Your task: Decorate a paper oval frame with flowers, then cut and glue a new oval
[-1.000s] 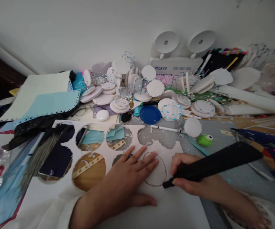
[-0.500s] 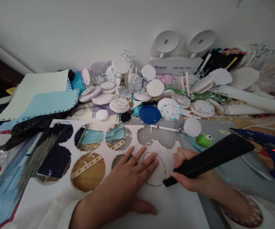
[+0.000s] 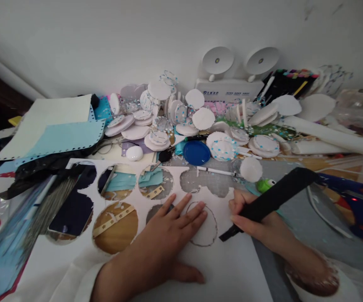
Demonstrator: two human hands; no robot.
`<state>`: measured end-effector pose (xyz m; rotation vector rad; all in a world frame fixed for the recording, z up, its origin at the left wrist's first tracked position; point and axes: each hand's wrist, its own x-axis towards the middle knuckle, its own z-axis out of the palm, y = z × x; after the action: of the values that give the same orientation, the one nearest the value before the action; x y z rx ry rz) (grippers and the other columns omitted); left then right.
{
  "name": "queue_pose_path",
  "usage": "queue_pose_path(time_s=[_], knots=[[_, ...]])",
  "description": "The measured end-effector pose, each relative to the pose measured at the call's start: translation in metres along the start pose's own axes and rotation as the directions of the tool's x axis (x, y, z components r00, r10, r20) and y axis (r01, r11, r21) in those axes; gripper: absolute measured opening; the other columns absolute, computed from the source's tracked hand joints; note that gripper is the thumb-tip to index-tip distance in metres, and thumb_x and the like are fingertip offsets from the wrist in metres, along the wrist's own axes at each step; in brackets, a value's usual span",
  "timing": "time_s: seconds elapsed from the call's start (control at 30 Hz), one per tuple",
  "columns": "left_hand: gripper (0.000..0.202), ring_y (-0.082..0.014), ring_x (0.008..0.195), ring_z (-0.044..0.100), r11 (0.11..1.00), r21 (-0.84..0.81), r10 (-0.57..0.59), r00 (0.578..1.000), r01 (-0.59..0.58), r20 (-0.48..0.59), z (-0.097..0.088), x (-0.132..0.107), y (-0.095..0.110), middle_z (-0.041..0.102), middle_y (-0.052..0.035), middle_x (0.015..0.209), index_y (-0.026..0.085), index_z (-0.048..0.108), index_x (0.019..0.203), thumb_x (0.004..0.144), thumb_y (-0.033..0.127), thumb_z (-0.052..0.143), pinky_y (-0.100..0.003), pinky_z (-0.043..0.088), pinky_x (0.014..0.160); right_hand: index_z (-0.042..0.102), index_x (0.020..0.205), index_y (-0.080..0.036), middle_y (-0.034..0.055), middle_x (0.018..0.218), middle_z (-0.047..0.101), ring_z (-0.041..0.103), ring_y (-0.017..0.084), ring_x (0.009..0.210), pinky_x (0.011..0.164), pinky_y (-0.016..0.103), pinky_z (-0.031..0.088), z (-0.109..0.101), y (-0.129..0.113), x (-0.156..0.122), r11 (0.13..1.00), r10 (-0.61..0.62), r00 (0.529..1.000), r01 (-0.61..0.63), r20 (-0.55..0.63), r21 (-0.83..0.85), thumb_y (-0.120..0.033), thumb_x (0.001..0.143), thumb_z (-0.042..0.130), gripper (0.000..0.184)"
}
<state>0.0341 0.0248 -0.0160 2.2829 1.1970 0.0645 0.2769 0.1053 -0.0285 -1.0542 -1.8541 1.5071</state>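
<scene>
Left hand spread open, flat on sheet | circle partly under its fingers, outlined | right hand clamped round tool, tip beside circle | apparently scoring; another stroke calls for tip on outline

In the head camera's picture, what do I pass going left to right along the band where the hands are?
Dark phone, star strip, left hand, drawn circle, right hand gripping a black tool, blue glue gun.
</scene>
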Motion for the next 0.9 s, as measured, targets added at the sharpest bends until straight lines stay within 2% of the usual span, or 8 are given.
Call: queue_pose_path(time_s=[0.27,0.47,0.53,0.67,0.77,0.9], knots=[[0.11,-0.0356,0.15,0.009,1.0,-0.02,0.016,0.999,-0.017,-0.04,0.004,-0.001,-0.002,0.021,-0.01,0.16,0.023,0.02,0.155,0.07,0.068,0.073,-0.06,0.005,0.12,0.048,0.069,-0.023,-0.0052,0.064,0.043,0.04,0.012,0.054,0.049,0.025,0.034,0.001,-0.001,0.001,0.998,-0.004,1.0,0.005,0.011,-0.064,-0.029,0.075,0.065,0.019],[0.112,-0.0362,0.149,0.011,1.0,-0.018,0.007,1.0,-0.008,-0.029,0.001,0.001,-0.001,0.023,-0.01,0.16,0.021,0.023,0.154,0.066,0.065,0.077,-0.061,0.007,0.12,0.047,0.074,-0.025,-0.0049,0.065,0.045,0.043,0.013,0.056,0.05,0.024,0.037,0.005,-0.003,-0.003,0.988,0.016,0.997,-0.004,0.076,-0.151,-0.025,0.075,0.066,0.019],[0.111,-0.0362,0.149,0.01,1.0,-0.013,-0.004,1.0,0.004,-0.009,-0.001,0.002,0.0,0.021,-0.0095,0.16,0.02,0.024,0.154,0.067,0.065,0.077,-0.061,0.006,0.12,0.047,0.074,-0.025,-0.0054,0.063,0.045,0.042,0.013,0.054,0.048,0.024,0.035,0.009,-0.004,-0.003,0.99,-0.009,0.999,0.016,0.053,-0.139,-0.024,0.074,0.065,0.019],[0.104,-0.0361,0.149,0.009,1.0,-0.008,-0.016,1.0,0.017,0.026,-0.003,0.003,0.001,0.019,-0.0087,0.16,0.019,0.025,0.153,0.074,0.07,0.067,-0.06,0.004,0.12,0.05,0.071,-0.024,-0.0059,0.061,0.045,0.04,0.012,0.052,0.046,0.024,0.033,0.014,-0.004,-0.003,0.99,-0.078,0.995,0.069,-0.068,-0.122,-0.021,0.07,0.066,0.017],[0.103,-0.0361,0.149,0.008,1.0,-0.004,-0.01,1.0,0.01,0.015,-0.002,0.003,0.001,0.02,-0.0089,0.16,0.018,0.025,0.154,0.075,0.072,0.063,-0.06,0.004,0.12,0.051,0.069,-0.025,-0.0048,0.062,0.046,0.043,0.014,0.054,0.049,0.025,0.036,0.015,-0.002,-0.002,0.989,-0.097,0.984,0.079,-0.15,-0.121,-0.023,0.07,0.068,0.016],[0.101,-0.0364,0.149,0.009,1.0,-0.011,0.002,1.0,-0.002,-0.019,0.0,0.002,0.001,0.023,-0.0098,0.16,0.018,0.026,0.153,0.076,0.072,0.062,-0.061,0.005,0.12,0.052,0.068,-0.025,-0.0037,0.062,0.048,0.045,0.015,0.056,0.052,0.028,0.039,0.015,0.0,0.001,0.992,-0.084,0.976,0.064,-0.199,-0.105,-0.026,0.072,0.069,0.018]])
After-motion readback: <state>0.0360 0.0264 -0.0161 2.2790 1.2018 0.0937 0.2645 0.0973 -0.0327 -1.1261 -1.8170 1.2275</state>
